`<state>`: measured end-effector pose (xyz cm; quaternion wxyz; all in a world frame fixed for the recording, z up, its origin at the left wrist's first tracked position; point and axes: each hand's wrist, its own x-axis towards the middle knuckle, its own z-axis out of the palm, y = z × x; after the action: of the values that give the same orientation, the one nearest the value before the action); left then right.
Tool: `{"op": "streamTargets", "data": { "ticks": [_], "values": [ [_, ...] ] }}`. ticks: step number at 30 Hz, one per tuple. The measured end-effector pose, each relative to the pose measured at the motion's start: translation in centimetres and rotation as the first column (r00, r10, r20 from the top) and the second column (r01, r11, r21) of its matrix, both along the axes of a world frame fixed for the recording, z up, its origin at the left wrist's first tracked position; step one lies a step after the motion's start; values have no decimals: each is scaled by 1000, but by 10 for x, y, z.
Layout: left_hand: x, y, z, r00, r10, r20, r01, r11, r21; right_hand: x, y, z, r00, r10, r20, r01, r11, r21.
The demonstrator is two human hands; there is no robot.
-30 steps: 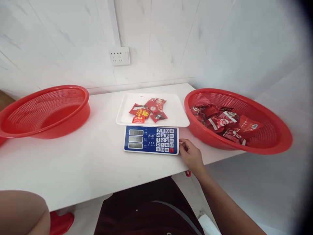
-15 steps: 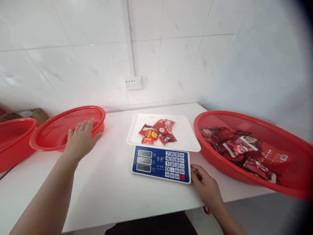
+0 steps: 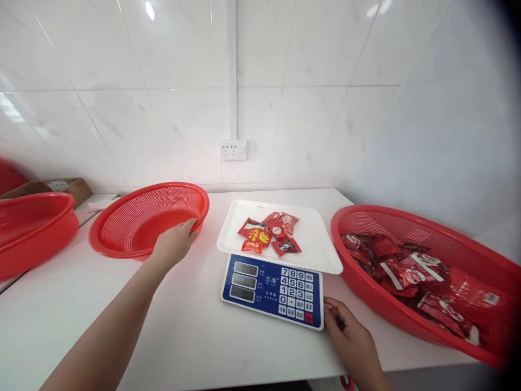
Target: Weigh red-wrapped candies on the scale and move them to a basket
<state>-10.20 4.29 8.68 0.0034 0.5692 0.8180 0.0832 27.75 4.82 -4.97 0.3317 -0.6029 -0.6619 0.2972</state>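
Note:
My left hand [image 3: 174, 244] grips the near rim of an empty red mesh basket [image 3: 134, 217] left of the scale. My right hand [image 3: 350, 339] rests on the table with curled fingers touching the front right corner of the blue-faced digital scale [image 3: 272, 290]. The scale's white tray [image 3: 317, 244] carries several red snack packets [image 3: 269, 233]. To the right, a large red mesh basket [image 3: 350, 217] holds several more red packets [image 3: 411, 271].
A red plastic basin [image 3: 35, 228] stands at the far left, with a cardboard box [image 3: 69, 187] behind it. The white table [image 3: 195, 336] meets a tiled wall with a power socket [image 3: 233, 149]. The right basket overhangs the table's right edge.
My left arm came up from below the table, reached over, and its hand closed on the empty basket's rim. The view tilted upward. My right hand stayed at the scale's corner.

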Motion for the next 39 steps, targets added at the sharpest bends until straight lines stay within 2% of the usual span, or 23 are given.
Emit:
{"op": "streamTargets", "data": {
  "ticks": [6, 11, 13, 16, 22, 28, 33, 35, 37, 39],
  "values": [
    [21, 4, 2, 989, -136, 64, 131, 989, 72, -1, -1, -2, 1000, -10, -3, 11, 1000, 27],
    [53, 35, 16, 960, -270, 72, 257, 955, 147, -3, -1, 0, 999, -33, -6, 33, 999, 12],
    [65, 51, 20, 947, -307, 95, 297, 948, 113, -3, -1, 2, 999, -36, 0, 36, 999, 6],
    [77, 70, 19, 943, -304, 135, 303, 953, 27, -3, -2, 2, 999, -48, 20, 48, 999, 5],
    [80, 87, 6, 929, -261, 261, 287, 955, -68, -2, -5, 0, 998, -59, 30, 58, 998, 18],
    [75, 92, 10, 868, -213, 448, 267, 962, -60, -3, -1, -1, 998, -57, -7, 57, 998, 6],
    [81, 90, 14, 728, -229, 646, 266, 963, 43, -4, -2, 0, 997, -70, -26, 70, 997, 11],
    [84, 85, 21, 687, -254, 681, 246, 963, 112, -3, -2, 0, 997, -70, -23, 70, 997, 16],
    [81, 76, 36, 661, -287, 694, 212, 958, 194, -3, -2, 0, 998, -66, -19, 67, 998, 15],
    [69, 63, 55, 678, -312, 666, 145, 944, 295, -3, -1, 0, 998, -61, -20, 61, 998, 8]
  ]
}}
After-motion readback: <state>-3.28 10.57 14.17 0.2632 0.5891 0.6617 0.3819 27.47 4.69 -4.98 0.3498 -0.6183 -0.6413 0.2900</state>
